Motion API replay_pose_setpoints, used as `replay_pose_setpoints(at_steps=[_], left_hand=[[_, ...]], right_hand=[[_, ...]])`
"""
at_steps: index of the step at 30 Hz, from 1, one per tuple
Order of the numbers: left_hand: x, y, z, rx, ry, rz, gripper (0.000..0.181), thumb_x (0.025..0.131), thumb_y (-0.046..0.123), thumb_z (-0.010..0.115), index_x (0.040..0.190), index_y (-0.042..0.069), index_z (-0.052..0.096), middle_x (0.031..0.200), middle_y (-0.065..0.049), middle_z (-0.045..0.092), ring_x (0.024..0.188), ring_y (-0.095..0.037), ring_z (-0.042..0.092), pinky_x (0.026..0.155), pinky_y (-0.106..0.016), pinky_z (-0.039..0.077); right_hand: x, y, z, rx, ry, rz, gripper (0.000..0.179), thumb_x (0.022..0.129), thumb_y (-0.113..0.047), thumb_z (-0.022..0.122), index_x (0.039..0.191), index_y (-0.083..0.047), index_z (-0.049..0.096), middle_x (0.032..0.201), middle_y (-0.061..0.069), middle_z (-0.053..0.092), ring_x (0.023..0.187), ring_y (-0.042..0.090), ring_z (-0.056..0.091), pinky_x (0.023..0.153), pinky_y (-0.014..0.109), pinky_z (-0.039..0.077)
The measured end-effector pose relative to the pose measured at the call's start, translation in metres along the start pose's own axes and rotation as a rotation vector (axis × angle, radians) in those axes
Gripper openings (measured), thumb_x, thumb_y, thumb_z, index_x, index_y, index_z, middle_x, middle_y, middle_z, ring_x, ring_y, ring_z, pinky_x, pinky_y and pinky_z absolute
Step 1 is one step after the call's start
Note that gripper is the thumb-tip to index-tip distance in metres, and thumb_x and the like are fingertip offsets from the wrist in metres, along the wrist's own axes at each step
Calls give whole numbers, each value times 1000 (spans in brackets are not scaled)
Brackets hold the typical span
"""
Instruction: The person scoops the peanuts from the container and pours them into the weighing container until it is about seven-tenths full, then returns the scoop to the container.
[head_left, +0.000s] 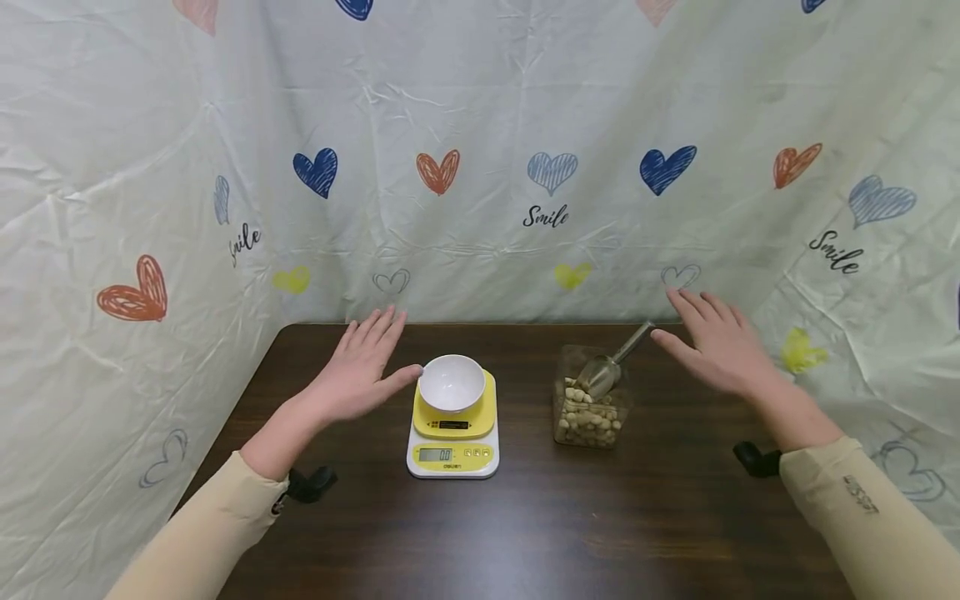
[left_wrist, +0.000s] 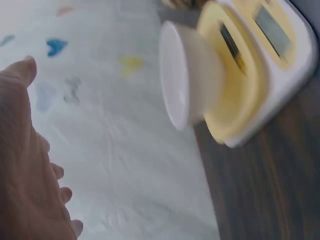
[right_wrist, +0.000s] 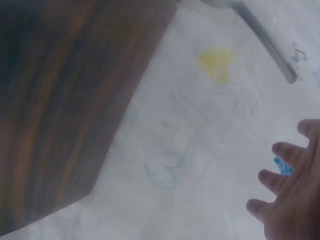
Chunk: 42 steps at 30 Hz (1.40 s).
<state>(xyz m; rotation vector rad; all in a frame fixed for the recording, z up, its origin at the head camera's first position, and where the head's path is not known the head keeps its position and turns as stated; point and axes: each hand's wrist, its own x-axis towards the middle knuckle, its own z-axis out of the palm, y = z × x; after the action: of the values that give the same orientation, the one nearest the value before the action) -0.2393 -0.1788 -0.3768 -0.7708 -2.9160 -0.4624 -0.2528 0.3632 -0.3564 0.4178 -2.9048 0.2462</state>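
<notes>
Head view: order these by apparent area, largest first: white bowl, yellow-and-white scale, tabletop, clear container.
1. Tabletop
2. Yellow-and-white scale and clear container: too close to rank, with the bowl covering part of the scale
3. White bowl

Dark brown wood-grain tabletop (head_left: 525, 533), far left corner rounded. White wrinkled fabric backdrop (head_left: 480, 100), hung behind and to both sides; printed with red hearts (head_left: 438, 172), navy hearts (head_left: 316, 172), light-blue hearts (head_left: 552, 171), yellow hearts (head_left: 573, 276) and black cursive "Smile" lettering (head_left: 546, 217).
</notes>
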Motion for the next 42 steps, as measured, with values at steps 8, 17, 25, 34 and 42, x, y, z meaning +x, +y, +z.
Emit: replay_pose_setpoints(at_steps=[8, 17, 25, 34, 42], left_hand=[[25, 50, 5, -89, 43, 159, 112, 88, 75, 61, 166, 16, 6, 171, -5, 10, 156, -25, 8, 122, -52, 13], [52, 94, 30, -187, -34, 260, 114, 86, 70, 69, 166, 22, 4, 171, 3, 6, 155, -23, 15, 121, -44, 21], [72, 122, 58, -445, -153, 195, 111, 85, 68, 71, 166, 28, 7, 170, 6, 13, 154, -19, 16, 120, -47, 24], [94, 137, 91, -629, -250, 62, 123, 80, 63, 80, 165, 31, -3, 171, 1, 6, 155, -19, 12, 119, -49, 26], [110, 144, 120, -729, -276, 25, 128, 80, 57, 83, 165, 28, -9, 171, -1, 0, 155, -20, 9, 119, -48, 26]], right_hand=[[18, -15, -13, 76, -25, -114, 75, 106, -49, 51, 165, -13, 21, 164, 24, 26, 147, 51, 22, 111, 69, 19], [36, -35, -20, 92, -153, -153, 72, 104, -53, 53, 161, -12, 35, 162, 20, 32, 145, 46, 31, 110, 66, 29], [46, -44, -13, 40, -238, -198, 56, 103, -38, 63, 150, -9, 54, 155, 24, 42, 132, 48, 47, 104, 65, 37], [48, -45, -3, 51, -289, -219, 43, 100, -26, 67, 138, -6, 64, 142, 22, 55, 130, 46, 50, 101, 62, 42], [46, -48, 5, 9, -301, -184, 36, 99, -27, 69, 130, -8, 68, 137, 18, 57, 127, 44, 51, 97, 61, 44]])
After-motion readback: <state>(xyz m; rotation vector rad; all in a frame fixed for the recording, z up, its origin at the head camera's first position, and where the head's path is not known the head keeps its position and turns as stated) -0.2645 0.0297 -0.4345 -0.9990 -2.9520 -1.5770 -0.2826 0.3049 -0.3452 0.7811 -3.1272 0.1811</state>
